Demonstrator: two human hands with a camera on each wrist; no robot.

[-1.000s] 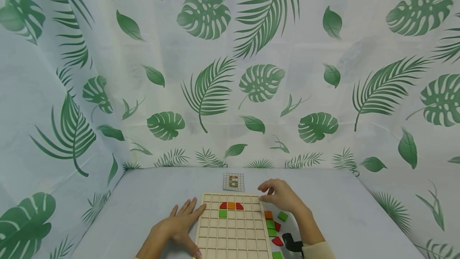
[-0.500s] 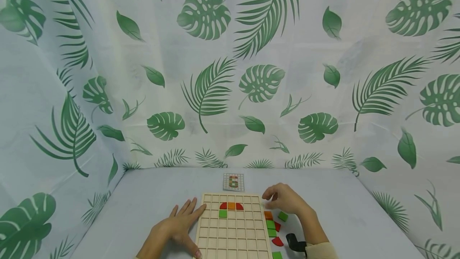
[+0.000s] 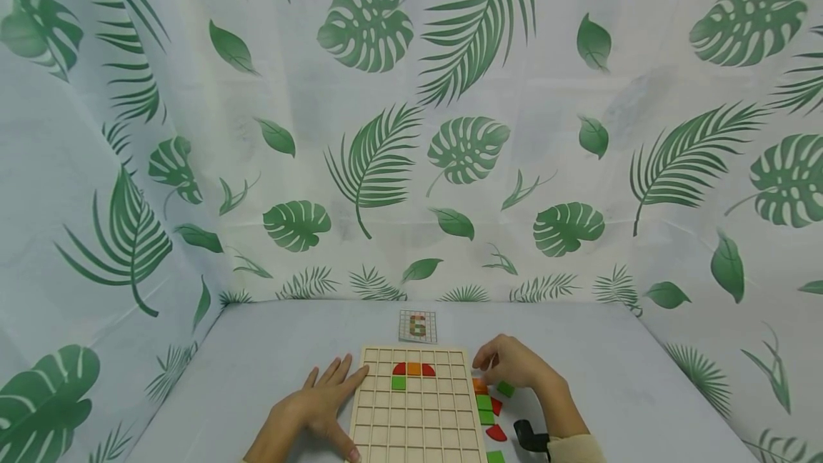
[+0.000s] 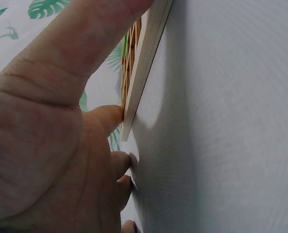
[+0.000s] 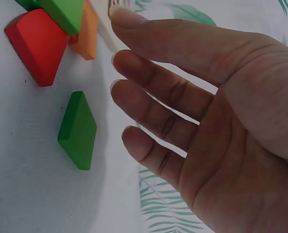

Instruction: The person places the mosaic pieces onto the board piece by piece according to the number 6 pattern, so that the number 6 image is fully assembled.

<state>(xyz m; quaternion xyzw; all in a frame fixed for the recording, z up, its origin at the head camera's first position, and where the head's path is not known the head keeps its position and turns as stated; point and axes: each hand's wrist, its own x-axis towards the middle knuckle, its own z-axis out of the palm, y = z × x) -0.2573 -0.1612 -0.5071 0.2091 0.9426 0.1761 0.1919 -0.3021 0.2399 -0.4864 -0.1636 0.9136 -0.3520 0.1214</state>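
A wooden grid board [image 3: 414, 424] lies flat on the table. Set in its upper cells are two red curved pieces [image 3: 399, 369], an orange square [image 3: 414, 369] and, below the left red one, a green square [image 3: 398, 383]. My left hand [image 3: 315, 406] is spread along the board's left edge, its thumb and index fingertip touching it. Beside the upper right edge, my right hand [image 3: 517, 364] hovers with loosely bent fingers and nothing visible in them. Its thumb is over an orange tile [image 3: 479, 386]; contact cannot be made out. A loose green tile [image 5: 79, 131] lies near that hand.
Green tiles [image 3: 485, 409] and red pieces [image 3: 496, 433] lie along the board's right side. A small card [image 3: 418, 326] with a coloured grid figure sits behind the board. A black object [image 3: 530, 437] is at the right wrist. Leaf-patterned cloth [image 3: 411, 163] hangs behind.
My right hand has moved from the board's upper right corner, a little right and down toward the orange tile. The left hand and the pieces on the board have stayed put.
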